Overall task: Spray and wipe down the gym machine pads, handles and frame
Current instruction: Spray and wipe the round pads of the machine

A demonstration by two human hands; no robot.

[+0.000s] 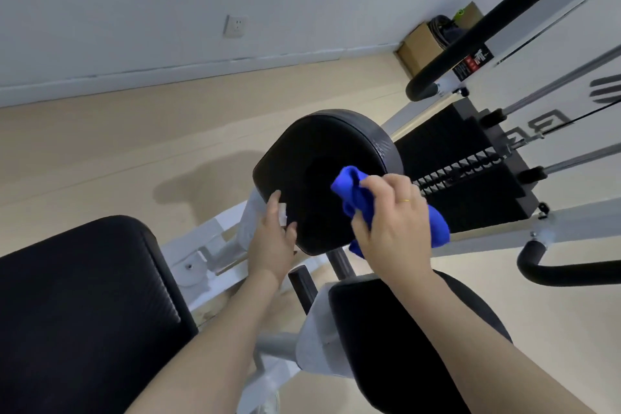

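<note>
Beige gym floor [100, 151] below; right hand [393, 222] grips the blue cloth [356, 195] against the round black pad [319, 161] at center, left hand [272, 239] fingers extended, steadying its seven-o'clock edge. Frame sticker [472, 64] at two o'clock unreadable.

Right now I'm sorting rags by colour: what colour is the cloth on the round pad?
Bright blue cloth, clearest in the head view.

A round black pad [316, 175] is sitting tilted on a white frame [215, 245], its padded face turned upward. A bunched blue cloth [356, 195] is pressing against the pad's right side. Black handles [470, 40] are curving off the frame near the weight stack [470, 185].
</note>
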